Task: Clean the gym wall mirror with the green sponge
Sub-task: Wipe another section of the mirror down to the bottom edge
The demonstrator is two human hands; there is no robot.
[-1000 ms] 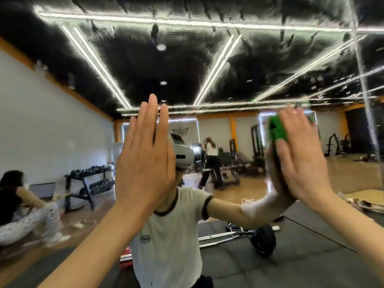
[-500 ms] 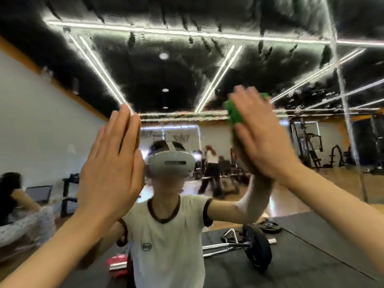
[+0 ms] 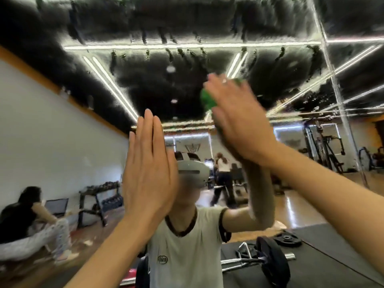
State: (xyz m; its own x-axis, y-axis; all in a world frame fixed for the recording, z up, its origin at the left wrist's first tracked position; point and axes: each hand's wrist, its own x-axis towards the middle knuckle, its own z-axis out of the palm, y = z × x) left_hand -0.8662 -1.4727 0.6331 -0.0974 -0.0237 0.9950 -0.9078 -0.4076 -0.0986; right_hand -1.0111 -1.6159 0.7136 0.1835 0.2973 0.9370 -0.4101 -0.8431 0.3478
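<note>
The gym wall mirror (image 3: pixel 62 146) fills the whole view, its upper part streaked with wet smears. My right hand (image 3: pixel 239 119) presses the green sponge (image 3: pixel 207 98) flat against the glass above centre, fingers straight, the hand blurred by motion. Only the sponge's left edge shows past my fingers. My left hand (image 3: pixel 149 169) lies flat on the mirror lower down and to the left, fingers straight and together, holding nothing.
A vertical mirror seam (image 3: pixel 336 96) runs down the right side. The glass reflects me, a seated person (image 3: pixel 27 225) at the left, a dumbbell rack (image 3: pixel 99 196), a barbell (image 3: pixel 268 258) on black mats and a cable machine (image 3: pixel 324 146).
My right hand has swept the sponge leftward and upward across the glass. My left hand stays flat on the mirror while the view has shifted around it.
</note>
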